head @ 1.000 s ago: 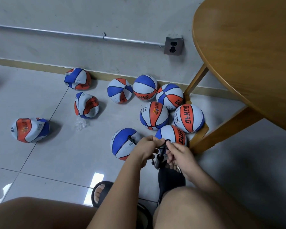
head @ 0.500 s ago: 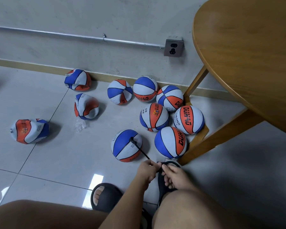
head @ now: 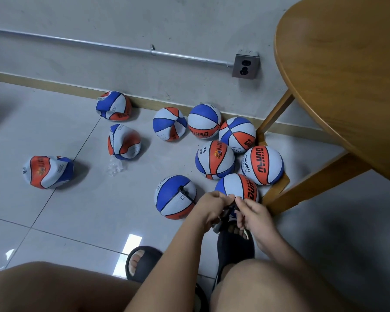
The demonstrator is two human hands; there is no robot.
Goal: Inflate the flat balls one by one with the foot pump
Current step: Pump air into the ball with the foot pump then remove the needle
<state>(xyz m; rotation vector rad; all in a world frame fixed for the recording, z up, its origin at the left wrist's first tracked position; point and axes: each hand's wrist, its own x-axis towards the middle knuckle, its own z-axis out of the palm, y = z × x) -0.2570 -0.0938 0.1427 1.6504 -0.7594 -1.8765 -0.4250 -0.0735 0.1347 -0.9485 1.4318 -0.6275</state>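
Wooden table (head: 347, 82) right; wall socket (head: 245, 66); conduit pipe (head: 99, 45); plastic wrapper (head: 115, 167).

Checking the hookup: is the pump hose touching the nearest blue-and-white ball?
Touching. Head view shows the hose tip seated on top of the ball, the hose lying across its panel.

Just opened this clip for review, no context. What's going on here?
A seated person is working through a set of balls on the floor. The left hand and right hand pinch a small dark pump part between them, just above a foot in a black slipper. A black hose runs from the hands to a blue-and-white ball, which looks nearly round. Three crumpled balls lie to the left, not yet pumped; the round balls cluster by the table leg.
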